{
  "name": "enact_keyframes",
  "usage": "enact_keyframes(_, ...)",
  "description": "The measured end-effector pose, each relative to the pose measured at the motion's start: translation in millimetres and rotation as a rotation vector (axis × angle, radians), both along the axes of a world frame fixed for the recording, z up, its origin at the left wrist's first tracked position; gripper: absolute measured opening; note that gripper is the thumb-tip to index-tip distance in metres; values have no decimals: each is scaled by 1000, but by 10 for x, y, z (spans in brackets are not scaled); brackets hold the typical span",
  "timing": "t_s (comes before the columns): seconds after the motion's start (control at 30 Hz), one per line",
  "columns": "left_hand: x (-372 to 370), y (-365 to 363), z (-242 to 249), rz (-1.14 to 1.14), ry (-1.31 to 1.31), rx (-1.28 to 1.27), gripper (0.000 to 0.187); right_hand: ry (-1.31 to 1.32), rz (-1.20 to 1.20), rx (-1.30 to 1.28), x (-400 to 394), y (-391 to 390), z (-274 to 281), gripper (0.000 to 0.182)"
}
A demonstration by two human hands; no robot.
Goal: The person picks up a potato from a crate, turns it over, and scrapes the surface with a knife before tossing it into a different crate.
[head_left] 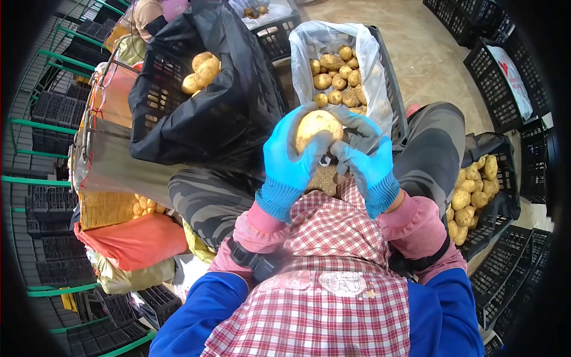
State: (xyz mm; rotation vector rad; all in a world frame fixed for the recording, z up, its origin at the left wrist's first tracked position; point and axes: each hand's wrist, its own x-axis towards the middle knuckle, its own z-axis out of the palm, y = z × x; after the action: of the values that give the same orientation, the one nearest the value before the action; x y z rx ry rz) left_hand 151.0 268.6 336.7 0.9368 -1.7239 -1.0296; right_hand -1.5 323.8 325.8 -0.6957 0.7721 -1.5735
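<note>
Pale floor (416,38) stretches ahead of the left hand (291,159), which cups a potato (318,126) while the right hand (369,157) holds its other side. Near the white-lined crate (391,74) just beyond both hands, a light, even grip should avoid bruising

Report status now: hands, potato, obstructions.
Left hand wrapped around potato. Right hand at its other side, firmness of grip unclear. Potato in plain view, white-lined crate beyond it. Nothing seen blocking either hand.
</note>
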Motion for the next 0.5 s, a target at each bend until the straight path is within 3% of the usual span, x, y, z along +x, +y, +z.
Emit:
enact_keyframes(0.13,-24,-40,-52,-31,263,228,45,122,27,-43,-37,19,-114,50)
enact_keyframes(0.23,-50,-5,-24,13,195,167,54,80,-14,-108,-38,23,-65,48)
enact_keyframes(0.33,-58,-43,-125,-26,198,-70,63,-49,2,-35,13,46,43,45)
enact_keyframes(0.5,-107,-6,-93,-173,441,273,65,134,-102,-191,29,0,-40,42)
